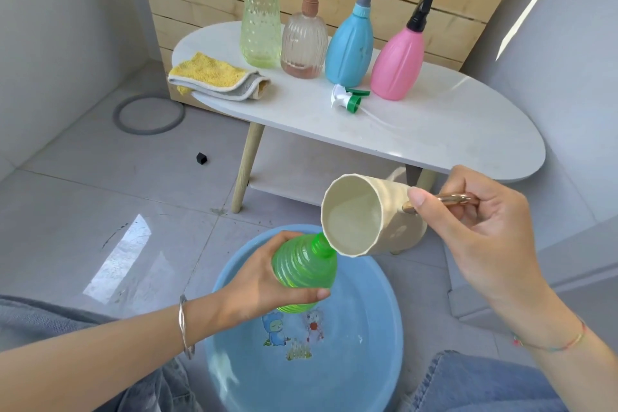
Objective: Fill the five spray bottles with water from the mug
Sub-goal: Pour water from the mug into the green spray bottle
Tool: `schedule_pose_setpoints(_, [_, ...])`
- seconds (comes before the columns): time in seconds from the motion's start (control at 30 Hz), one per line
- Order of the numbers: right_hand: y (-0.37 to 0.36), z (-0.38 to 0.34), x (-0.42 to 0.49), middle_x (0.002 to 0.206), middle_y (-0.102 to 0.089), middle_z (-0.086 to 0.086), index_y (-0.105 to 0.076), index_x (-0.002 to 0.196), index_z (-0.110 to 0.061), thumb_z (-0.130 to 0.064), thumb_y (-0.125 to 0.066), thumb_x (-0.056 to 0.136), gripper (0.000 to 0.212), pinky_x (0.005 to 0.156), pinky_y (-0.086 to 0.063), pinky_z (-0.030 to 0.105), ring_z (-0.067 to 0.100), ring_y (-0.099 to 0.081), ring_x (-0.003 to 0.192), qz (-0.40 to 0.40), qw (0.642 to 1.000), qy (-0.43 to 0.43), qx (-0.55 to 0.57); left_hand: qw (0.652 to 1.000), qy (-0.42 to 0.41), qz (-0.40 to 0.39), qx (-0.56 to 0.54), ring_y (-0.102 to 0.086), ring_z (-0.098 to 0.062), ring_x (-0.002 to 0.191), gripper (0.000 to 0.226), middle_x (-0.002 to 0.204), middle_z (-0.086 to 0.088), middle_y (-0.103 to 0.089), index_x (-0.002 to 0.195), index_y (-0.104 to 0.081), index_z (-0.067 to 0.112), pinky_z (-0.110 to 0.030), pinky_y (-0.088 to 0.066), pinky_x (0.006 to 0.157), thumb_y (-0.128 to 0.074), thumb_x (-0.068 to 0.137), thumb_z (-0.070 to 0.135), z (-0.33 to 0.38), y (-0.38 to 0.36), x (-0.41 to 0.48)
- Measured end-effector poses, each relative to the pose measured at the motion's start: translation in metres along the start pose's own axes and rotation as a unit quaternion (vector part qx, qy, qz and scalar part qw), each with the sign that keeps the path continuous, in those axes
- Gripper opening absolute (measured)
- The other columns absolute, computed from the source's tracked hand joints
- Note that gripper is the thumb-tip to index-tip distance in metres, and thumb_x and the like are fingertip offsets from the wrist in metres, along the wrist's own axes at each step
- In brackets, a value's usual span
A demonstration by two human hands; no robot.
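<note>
One wide-angle view from the person's head looks forward and steeply down. The left hand (264, 281), right hand (485, 224) and blue basin (361, 378) sit close below; the counter (434, 117) stands farther off, its front edge crossing mid-frame.

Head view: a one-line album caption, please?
Right hand tips cream mug into green bottle held by left hand over blue basin.

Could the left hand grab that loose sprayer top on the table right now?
Probably not yet: the left hand grips the green bottle under the mug. Nothing blocks the sprayer top, though.
</note>
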State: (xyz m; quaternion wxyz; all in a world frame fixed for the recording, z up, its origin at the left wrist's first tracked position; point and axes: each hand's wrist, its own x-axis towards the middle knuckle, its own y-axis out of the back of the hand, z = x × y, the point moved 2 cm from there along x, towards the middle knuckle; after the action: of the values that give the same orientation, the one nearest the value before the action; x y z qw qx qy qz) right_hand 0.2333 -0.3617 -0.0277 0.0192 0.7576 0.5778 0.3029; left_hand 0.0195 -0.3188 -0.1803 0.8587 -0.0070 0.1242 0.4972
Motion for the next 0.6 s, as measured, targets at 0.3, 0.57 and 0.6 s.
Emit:
schedule_pose_setpoints(0.3, [-0.0021,-0.0022,-0.0044,0.058,-0.038,0.003,-0.043,0.057,-0.009,-0.036,-0.067,0.078,0.042,0.055,-0.028,0.011,0.006,-0.034,0.055,-0.001,0.997,0.041,-0.072,1.0,0.0,0.002,0.017,-0.067,-0.006,0.098,0.075,0.103,0.014,-0.069,0.109,-0.057,0.042,-0.022,-0.052,0.088,-0.089,0.042,0.053,-0.0005,-0.0003,-0.0003])
schedule_pose_setpoints(0.57, [-0.0038,-0.0043,-0.0045,0.059,-0.036,0.001,-0.041,0.056,-0.006,-0.035,-0.066,0.079,0.044,0.057,-0.028,0.011,0.007,-0.034,0.056,-0.007,0.995,0.058,-0.081,1.0,0.004,0.003,0.022,-0.067,-0.007,0.099,0.076,0.103,0.013,-0.069,0.11,-0.057,0.043,-0.031,-0.054,0.093,-0.089,0.042,0.055,-0.0013,0.0001,0.0])
schedule_pose_setpoints(0.6, [-0.004,-0.0043,-0.0044,0.059,-0.036,0.001,-0.041,0.056,-0.006,-0.035,-0.066,0.079,0.044,0.057,-0.028,0.011,0.007,-0.034,0.056,-0.007,0.995,0.061,-0.083,1.0,0.003,0.003,0.023,-0.067,-0.009,0.1,0.076,0.103,0.011,-0.07,0.11,-0.057,0.043,-0.033,-0.054,0.094,-0.09,0.042,0.055,-0.0017,0.0001,0.0004])
